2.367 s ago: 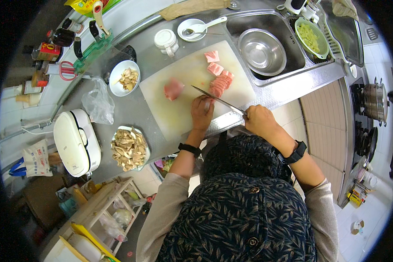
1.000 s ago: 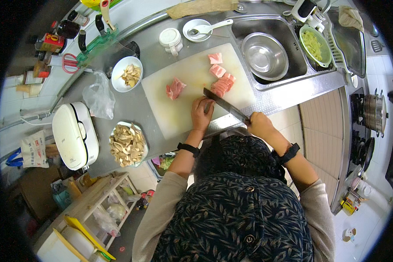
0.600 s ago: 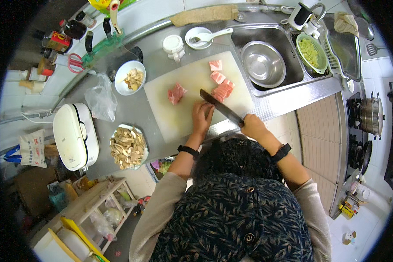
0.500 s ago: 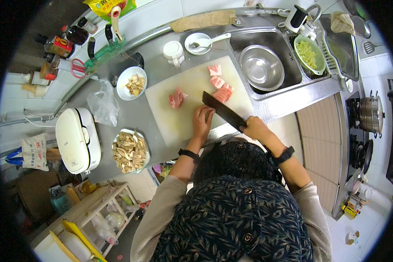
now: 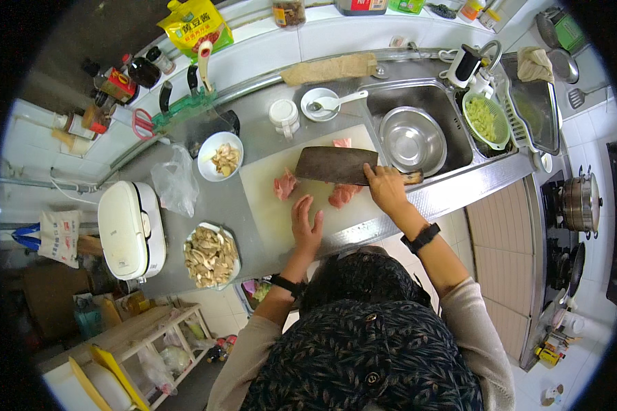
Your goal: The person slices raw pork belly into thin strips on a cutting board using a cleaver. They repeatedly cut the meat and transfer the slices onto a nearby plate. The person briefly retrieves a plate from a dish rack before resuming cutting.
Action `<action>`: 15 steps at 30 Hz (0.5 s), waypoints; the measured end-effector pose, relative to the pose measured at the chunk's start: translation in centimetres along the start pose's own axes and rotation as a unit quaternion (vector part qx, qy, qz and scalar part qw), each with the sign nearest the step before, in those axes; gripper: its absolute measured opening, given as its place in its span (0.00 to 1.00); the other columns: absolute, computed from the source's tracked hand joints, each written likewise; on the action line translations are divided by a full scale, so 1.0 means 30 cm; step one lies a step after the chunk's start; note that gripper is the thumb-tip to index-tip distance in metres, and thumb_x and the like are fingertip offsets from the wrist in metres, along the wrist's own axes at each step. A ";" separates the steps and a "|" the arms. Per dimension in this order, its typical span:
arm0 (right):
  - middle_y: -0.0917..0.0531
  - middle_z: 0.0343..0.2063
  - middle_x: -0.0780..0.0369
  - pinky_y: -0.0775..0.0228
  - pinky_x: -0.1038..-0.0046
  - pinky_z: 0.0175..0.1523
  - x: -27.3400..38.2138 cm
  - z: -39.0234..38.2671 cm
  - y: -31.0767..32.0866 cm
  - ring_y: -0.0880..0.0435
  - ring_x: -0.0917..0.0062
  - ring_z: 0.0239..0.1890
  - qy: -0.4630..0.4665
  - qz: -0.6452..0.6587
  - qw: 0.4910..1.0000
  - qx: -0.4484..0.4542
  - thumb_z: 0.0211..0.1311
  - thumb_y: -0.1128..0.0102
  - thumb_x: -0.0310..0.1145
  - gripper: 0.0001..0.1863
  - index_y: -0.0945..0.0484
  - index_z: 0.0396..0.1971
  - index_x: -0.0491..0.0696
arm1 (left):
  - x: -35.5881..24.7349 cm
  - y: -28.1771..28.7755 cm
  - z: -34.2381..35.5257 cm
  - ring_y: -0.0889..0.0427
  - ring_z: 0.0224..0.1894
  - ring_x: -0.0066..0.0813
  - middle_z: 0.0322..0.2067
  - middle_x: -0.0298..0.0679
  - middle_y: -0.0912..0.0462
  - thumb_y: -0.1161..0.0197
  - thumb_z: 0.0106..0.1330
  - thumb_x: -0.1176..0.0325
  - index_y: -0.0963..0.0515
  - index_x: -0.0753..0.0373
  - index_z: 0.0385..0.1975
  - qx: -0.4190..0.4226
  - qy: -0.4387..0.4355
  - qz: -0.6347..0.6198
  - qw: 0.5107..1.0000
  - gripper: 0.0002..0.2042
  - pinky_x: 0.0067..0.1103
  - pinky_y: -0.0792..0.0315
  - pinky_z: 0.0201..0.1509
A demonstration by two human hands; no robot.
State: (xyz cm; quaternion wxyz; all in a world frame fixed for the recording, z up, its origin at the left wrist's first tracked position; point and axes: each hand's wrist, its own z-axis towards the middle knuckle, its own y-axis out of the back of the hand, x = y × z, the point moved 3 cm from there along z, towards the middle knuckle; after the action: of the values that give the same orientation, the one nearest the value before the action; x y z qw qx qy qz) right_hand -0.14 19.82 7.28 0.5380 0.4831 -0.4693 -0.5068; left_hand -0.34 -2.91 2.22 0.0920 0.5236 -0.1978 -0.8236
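Note:
My right hand [image 5: 389, 190] grips a broad, dark cleaver [image 5: 334, 164] near the base of its blade. The blade's broad side faces up, and it covers part of the meat on the white cutting board [image 5: 266, 218]. Below its edge shows a clump of raw pink meat [image 5: 343, 196]; a pale meat slice [image 5: 341, 142] peeks out beyond its far side. Another raw meat piece [image 5: 285, 185] lies farther left. Over the near part of the board, my left hand [image 5: 306, 222] is empty, its fingers apart, close to the meat.
Left of the board are a bowl of pale chopped pieces [image 5: 219, 170], a dish of mushrooms [image 5: 211, 256] and a plastic bag [image 5: 174, 179]. A lidded white jar [image 5: 284, 118] and a small bowl with a spoon [image 5: 320, 115] stand behind. The sink holds a steel basin [image 5: 413, 140].
The cleaver has turned from edge-down to broad side up and swung left over the meat. My left hand has moved off the blade and its fingers have spread. The view has shifted slightly.

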 end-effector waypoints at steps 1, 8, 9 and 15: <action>0.21 0.29 0.57 0.33 0.67 0.39 -0.001 0.020 -0.028 0.22 0.67 0.33 0.012 -0.024 1.000 -0.003 0.54 0.51 0.31 0.21 0.29 0.50 0.45 | -0.006 0.012 0.002 0.33 0.54 0.46 0.51 0.47 0.31 0.42 0.62 0.67 0.32 0.65 0.52 -0.002 0.005 0.000 1.000 0.19 0.33 0.37 0.57; 0.24 0.39 0.56 0.31 0.63 0.45 -0.002 0.054 -0.170 0.23 0.64 0.42 0.000 0.023 0.995 0.093 0.58 0.52 0.36 0.24 0.34 0.57 0.57 | -0.080 0.005 0.091 0.32 0.53 0.47 0.49 0.48 0.29 0.39 0.58 0.68 0.32 0.66 0.50 0.067 -0.085 0.070 0.992 0.20 0.34 0.38 0.57; 0.25 0.41 0.56 0.31 0.64 0.44 0.002 0.048 -0.169 0.24 0.65 0.43 -0.011 0.023 0.996 0.086 0.58 0.52 0.36 0.23 0.33 0.57 0.57 | -0.085 -0.013 0.104 0.32 0.52 0.47 0.48 0.48 0.29 0.39 0.57 0.68 0.32 0.66 0.48 0.092 -0.084 0.089 0.988 0.20 0.34 0.38 0.57; 0.27 0.39 0.60 0.35 0.68 0.43 -0.012 0.025 -0.043 0.30 0.68 0.45 0.012 0.020 0.998 -0.060 0.55 0.48 0.37 0.22 0.28 0.52 0.52 | -0.114 -0.100 0.171 0.28 0.37 0.41 0.31 0.41 0.27 0.36 0.55 0.68 0.33 0.62 0.28 0.157 -0.042 0.080 0.983 0.10 0.33 0.36 0.42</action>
State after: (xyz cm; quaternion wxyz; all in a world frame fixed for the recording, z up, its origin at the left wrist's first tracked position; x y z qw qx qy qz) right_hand -1.01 20.10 6.06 0.5818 0.4464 -0.4415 -0.5171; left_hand -3.29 2.22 5.70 0.0653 0.4787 -0.3696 -0.7937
